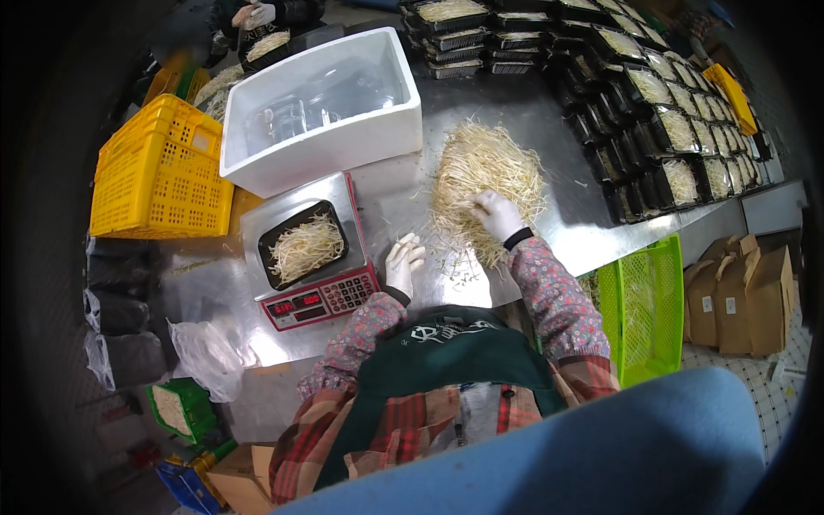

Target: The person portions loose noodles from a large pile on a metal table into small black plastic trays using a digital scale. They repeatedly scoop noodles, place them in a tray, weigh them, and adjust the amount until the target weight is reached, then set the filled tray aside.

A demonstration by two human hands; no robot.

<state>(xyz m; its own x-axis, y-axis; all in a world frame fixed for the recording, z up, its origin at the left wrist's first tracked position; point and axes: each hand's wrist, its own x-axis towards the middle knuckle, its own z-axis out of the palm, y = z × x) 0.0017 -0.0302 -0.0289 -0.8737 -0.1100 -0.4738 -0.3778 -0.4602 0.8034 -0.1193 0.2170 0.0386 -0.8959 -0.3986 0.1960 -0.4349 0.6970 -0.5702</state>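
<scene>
A loose heap of bean sprouts (485, 167) lies on the metal table in front of me. My right hand (499, 217), in a white glove, is at the heap's near right side with its fingers closed on some sprouts. Beside the scale's lower right corner is my left hand (403, 263), also gloved, its fingers loosely bent and apart with nothing visible in them. The red-edged digital scale (356, 227) carries a black tray (278, 230) holding a portion of sprouts. Stray bits of sprout (461, 273) are scattered below the heap.
Behind the scale stands a white foam box (335, 142) with clear plastic lids inside; a yellow crate (163, 172) is left of it. Stacked filled trays (678, 133) line the right side. A green crate (639, 309) adjoins the table's right edge. Another person's gloved hand (260, 15) shows far left.
</scene>
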